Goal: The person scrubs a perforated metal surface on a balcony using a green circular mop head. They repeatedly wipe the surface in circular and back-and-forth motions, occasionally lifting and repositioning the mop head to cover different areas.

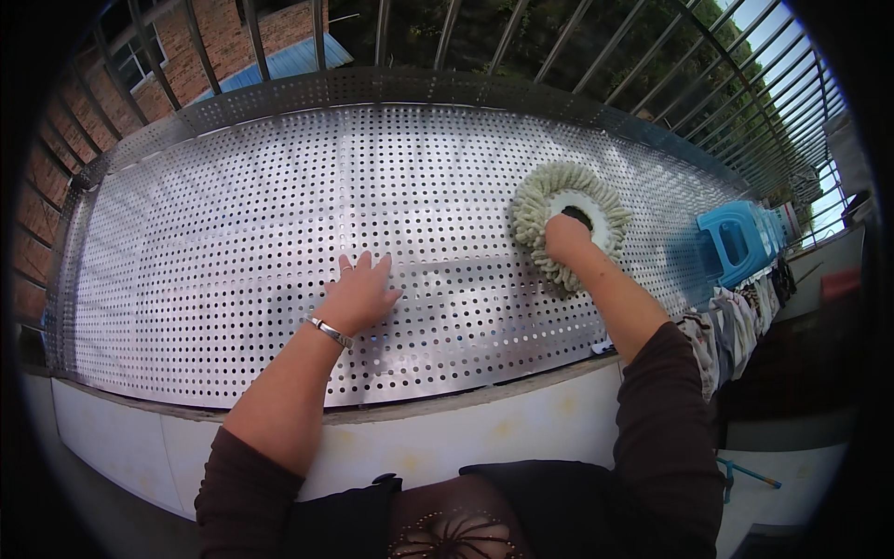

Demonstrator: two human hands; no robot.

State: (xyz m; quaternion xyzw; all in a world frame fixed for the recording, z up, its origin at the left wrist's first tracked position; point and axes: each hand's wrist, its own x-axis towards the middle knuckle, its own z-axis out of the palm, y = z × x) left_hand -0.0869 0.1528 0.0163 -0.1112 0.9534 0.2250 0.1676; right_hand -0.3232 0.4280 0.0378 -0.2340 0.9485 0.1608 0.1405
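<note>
A perforated sheet-metal panel (230, 251) spreads out in front of me inside a barred window cage. My left hand (360, 290), with a ring and a metal bracelet, rests fingers apart on the panel and holds nothing. At the right, my right hand (569, 239) grips the middle of a round mop head (538, 189), which has a pale green shaggy fringe around a white plastic disc. The mop head lies on the panel, or very close to it. My fingers hide part of its dark centre hole.
Metal bars (380, 35) rise beyond the panel's raised edge. A blue plastic stool (730, 241) lies on its side at the right, beside hanging cloths (733, 328). A white tiled ledge (433, 440) runs along the near side. Blue tubing (751, 474) is at lower right.
</note>
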